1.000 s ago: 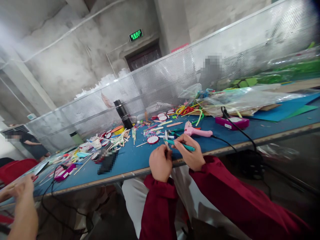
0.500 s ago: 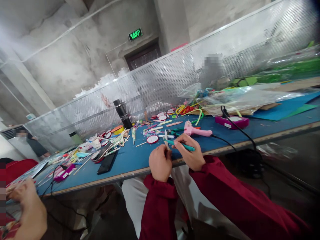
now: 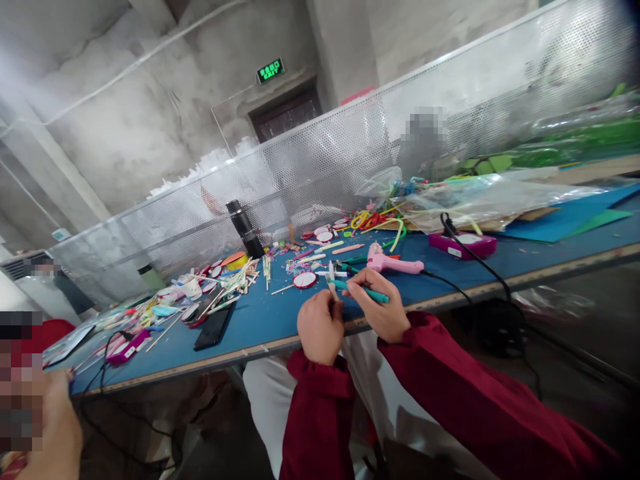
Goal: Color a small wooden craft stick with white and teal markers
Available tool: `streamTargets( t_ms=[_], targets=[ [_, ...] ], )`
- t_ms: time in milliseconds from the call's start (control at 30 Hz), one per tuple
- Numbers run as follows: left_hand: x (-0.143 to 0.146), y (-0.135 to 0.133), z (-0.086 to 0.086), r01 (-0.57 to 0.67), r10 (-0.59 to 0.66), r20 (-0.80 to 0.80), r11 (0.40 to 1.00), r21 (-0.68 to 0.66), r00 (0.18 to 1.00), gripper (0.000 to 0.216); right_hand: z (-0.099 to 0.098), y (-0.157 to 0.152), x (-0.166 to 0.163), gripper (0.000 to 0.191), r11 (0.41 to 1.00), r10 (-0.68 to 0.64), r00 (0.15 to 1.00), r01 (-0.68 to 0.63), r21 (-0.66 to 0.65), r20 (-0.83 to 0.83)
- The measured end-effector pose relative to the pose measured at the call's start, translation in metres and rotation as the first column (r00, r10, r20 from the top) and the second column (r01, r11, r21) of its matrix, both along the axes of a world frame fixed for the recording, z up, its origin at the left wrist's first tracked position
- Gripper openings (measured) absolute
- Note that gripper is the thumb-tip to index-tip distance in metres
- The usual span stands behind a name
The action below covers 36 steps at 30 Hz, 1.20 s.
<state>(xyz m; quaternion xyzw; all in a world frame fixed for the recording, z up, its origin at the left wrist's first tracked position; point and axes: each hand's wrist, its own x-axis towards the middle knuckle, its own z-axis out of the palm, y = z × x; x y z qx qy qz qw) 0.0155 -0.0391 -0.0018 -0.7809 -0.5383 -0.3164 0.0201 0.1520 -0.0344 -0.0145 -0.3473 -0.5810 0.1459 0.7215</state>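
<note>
My right hand [image 3: 380,310] is closed around a teal pen [image 3: 376,295], its front end pointing left toward my other hand. My left hand [image 3: 319,328] pinches a small pale strip [image 3: 333,291] just over the table's front edge, and the pen's front end meets or nearly meets it. I cannot make out exactly what the strip is. Just beyond the fingers lie a round white disc with a red rim [image 3: 305,280] and several white and teal sticks or pens. A pink glue gun [image 3: 395,261] rests behind my right hand, its cord trailing right.
On the blue table [image 3: 280,320] are a black phone [image 3: 214,328], a black flask [image 3: 245,230], a purple box [image 3: 463,245] with a cable, and heaps of craft sticks [image 3: 243,277]. Plastic bags [image 3: 480,197] lie at the back right. A co-worker's arm [image 3: 63,413] is at far left.
The co-worker's arm at the far left has shifted a little toward the left edge. My own hands, the pen and the pale strip stay practically where they were.
</note>
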Motion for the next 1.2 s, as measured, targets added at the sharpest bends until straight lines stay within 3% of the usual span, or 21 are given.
streamTargets(
  t_ms=[1200],
  targets=[
    [-0.0019, 0.0021, -0.0035, 0.034, -0.037, 0.029, 0.996, 0.08, 0.999, 0.011, 0.003, 0.0007, 0.0011, 0.014, 0.999, 0.026, 0.999, -0.027, -0.041, -0.042]
  ],
)
